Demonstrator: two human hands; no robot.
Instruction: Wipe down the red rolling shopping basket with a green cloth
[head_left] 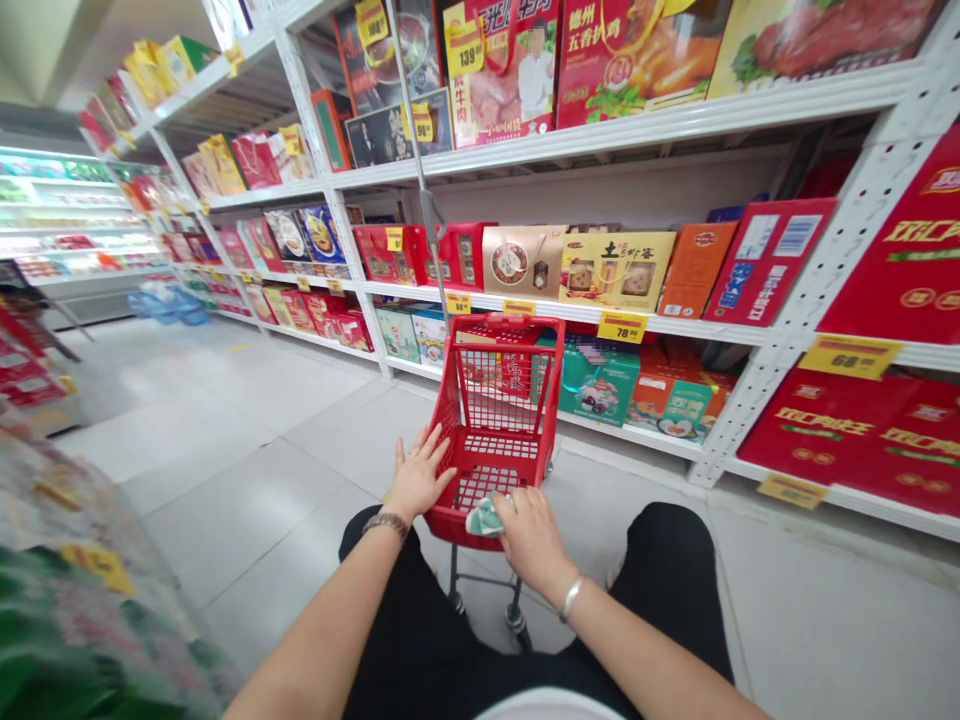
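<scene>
Working with the red cart's (495,461) near end between knees (671,545). Spreading left hand (420,480) against the side wall (445,400), likely for steadying. Pinching green-and-white cloth (484,515) in right hand (531,535) at the near rim (450,530). Probably best to press evenly, follow the edge, avoid snagging mesh.

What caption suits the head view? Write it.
Right hand holds cloth at edge of red cart, left hand alongside.

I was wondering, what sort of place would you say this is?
Most likely a supermarket: white shelves hold boxed goods, yellow price tags hang along the shelf edges, and a red shopping cart stands before them.
</scene>
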